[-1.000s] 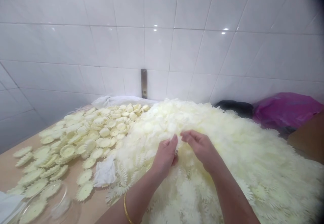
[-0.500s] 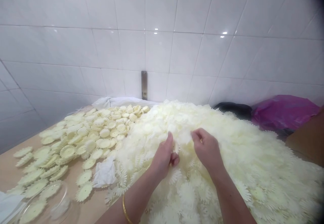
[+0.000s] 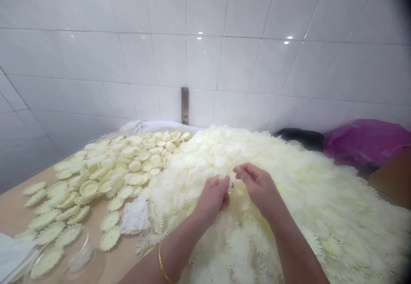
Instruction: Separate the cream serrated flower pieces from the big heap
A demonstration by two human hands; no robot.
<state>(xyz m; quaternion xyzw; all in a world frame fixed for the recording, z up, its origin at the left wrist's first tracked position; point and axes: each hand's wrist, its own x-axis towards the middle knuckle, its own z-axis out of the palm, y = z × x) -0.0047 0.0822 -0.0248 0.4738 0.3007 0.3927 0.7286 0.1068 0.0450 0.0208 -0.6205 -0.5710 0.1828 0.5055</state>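
Note:
A large heap of thin, pale yellow scalloped pieces [image 3: 298,190] spreads across the middle and right. My left hand [image 3: 213,198], with a gold bangle on its wrist, is closed over the heap and pinches a small pale scalloped piece [image 3: 230,184]. Just to its right is my right hand [image 3: 252,183], thumb and forefinger pressed together near that piece; anything between those fingertips is too small to make out. Stacks of thicker scalloped discs [image 3: 90,187] lie on the table [image 3: 125,256] at the left.
A crumpled white cloth [image 3: 135,215] lies beside the heap. At the lower left are a clear round container [image 3: 88,249] and white sheets [image 3: 14,256]. Black [image 3: 300,137] and purple [image 3: 366,140] bags rest at the back right, by the tiled wall [image 3: 205,66].
My left thumb has come down onto the small piece, and my right hand has moved slightly left, closer to my left hand. The view has shifted a little.

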